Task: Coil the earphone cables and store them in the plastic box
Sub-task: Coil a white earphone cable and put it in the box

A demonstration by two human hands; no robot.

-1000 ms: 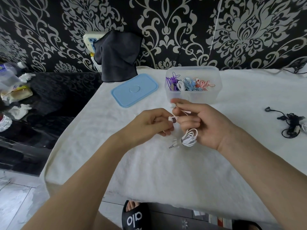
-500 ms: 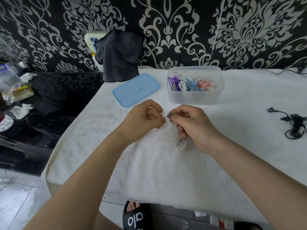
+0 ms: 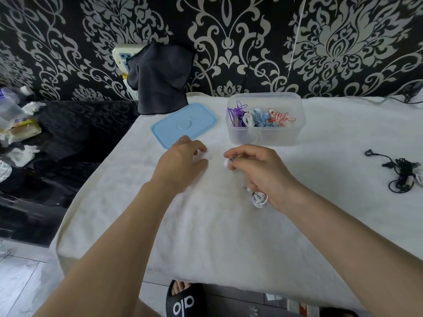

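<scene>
**A:** Black wallpaper with pale damask scrolls behind, and a table under a white cloth [image 3: 206, 225] filling the foreground. What are the hands doing?

**B:** Right hand [image 3: 265, 175] hovers over the middle of the cloth, fingers curled round a white earphone cable [image 3: 259, 199]. The wound loops poke out below the heel of the palm, the plug just beside them, and a white earbud [image 3: 226, 163] shows at the fingertips.

**A:** And the left?

**B:** Left hand [image 3: 180, 163] sits just across from it, apart, knuckles up, fingers bent down toward the cloth. There's a small white thing at its fingertips, but I can't tell whether it's pinched or merely touched. A thin ring on one finger.

**A:** Moving outward, the box?

**B:** The clear plastic box [image 3: 265, 136] stands right behind the hands, lid off. Coiled cables lie inside in a row: purple at the left, white, blue, then red and white at the right. Its blue lid [image 3: 184, 124] lies flat to the left of it, just beyond the left hand.

**A:** Anything else out there?

**B:** A tangled black earphone [image 3: 400, 172] far right on the cloth, well apart from the hands. A dark cloth [image 3: 160, 83] hangs against the wall over a power strip, and a black slide sandal [image 3: 183, 303] shows under the table's near edge.
</scene>
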